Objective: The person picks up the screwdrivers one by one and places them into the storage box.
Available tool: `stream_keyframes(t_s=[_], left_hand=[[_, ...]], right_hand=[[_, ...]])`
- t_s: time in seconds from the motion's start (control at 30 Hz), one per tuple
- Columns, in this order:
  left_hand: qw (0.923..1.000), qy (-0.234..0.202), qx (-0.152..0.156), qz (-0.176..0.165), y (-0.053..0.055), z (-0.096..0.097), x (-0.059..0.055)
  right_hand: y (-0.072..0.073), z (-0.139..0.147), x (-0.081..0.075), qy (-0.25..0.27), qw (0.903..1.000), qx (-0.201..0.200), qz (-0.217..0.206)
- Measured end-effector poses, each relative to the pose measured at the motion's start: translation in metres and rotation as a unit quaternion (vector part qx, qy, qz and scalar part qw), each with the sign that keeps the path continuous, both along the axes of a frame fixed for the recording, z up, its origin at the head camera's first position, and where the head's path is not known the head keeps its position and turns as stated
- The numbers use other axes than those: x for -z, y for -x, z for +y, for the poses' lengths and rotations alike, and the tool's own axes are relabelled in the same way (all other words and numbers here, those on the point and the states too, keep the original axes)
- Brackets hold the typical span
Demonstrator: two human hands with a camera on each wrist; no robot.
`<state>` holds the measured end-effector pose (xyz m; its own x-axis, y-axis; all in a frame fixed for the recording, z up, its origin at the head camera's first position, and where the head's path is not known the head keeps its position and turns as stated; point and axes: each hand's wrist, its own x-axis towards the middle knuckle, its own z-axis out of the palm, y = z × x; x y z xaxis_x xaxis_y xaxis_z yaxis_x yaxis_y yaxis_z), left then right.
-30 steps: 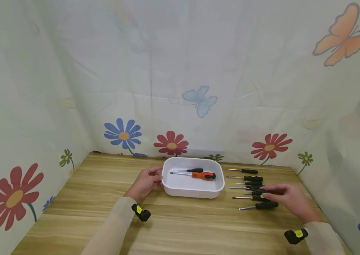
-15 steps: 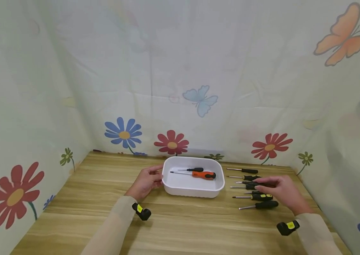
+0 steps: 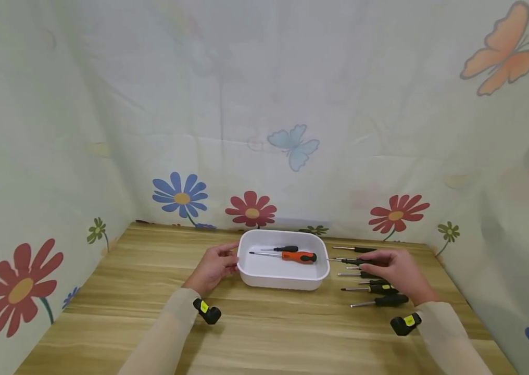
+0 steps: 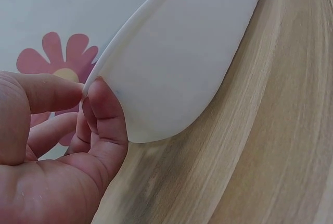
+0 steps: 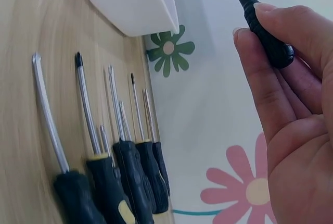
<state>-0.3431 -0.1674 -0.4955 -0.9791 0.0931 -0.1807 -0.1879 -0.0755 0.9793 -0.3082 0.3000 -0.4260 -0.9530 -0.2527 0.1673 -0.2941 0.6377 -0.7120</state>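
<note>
My left hand (image 3: 213,268) pinches the left end of a white plastic tub (image 3: 283,284), thumb outside the wall and forefinger at the rim (image 4: 106,57). In the tub lie an orange-and-black screwdriver (image 3: 299,257) and a smaller black screwdriver (image 3: 288,249). My right hand (image 3: 398,268) holds a small black screwdriver (image 5: 265,36) by its handle, between thumb and fingers, raised off the table. Its shaft points left towards the tub; most of it is cut off in the right wrist view. Under and beside this hand, several screwdrivers lie in a row.
The row right of the tub includes a black-and-yellow screwdriver (image 3: 383,289) and a large black-handled one (image 3: 392,300) nearest me. Another black one (image 3: 358,249) lies at the far end. A flower-print curtain (image 3: 339,182) borders the back and sides of the wooden table (image 3: 264,333).
My right hand has moved left and away from me across the row, lifting the small black screwdriver. My left hand and the tub stay in place.
</note>
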Motion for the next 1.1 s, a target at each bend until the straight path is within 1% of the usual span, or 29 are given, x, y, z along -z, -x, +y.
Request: stream_keyframes(t_s=[0.13, 0.33, 0.43, 0.67, 0.9, 1.1], left_hand=[[1.0000, 0.001, 0.003, -0.001, 0.001, 0.000, 0.002], [1.0000, -0.002, -0.005, -0.001, 0.001, 0.000, 0.003], [1.0000, -0.004, -0.008, -0.002, 0.002, 0.000, 0.004], [0.9999, -0.002, -0.014, -0.005, 0.002, 0.000, 0.005], [0.9999, -0.004, -0.012, -0.006, 0.001, 0.000, 0.005], [1.0000, -0.003, -0.003, -0.007, 0.002, 0.000, 0.004]], right_hand=[[0.004, -0.008, 0.001, -0.002, 0.9999, -0.001, 0.015], [0.013, -0.022, 0.003, 0.002, 0.9995, -0.010, 0.030], [0.018, -0.027, 0.004, 0.012, 0.9994, -0.018, 0.025], [0.027, -0.038, 0.005, 0.032, 0.9990, -0.030, 0.000], [0.034, -0.047, 0.005, 0.024, 0.9989, -0.040, -0.002], [0.041, -0.060, 0.006, 0.035, 0.9980, -0.049, -0.019]])
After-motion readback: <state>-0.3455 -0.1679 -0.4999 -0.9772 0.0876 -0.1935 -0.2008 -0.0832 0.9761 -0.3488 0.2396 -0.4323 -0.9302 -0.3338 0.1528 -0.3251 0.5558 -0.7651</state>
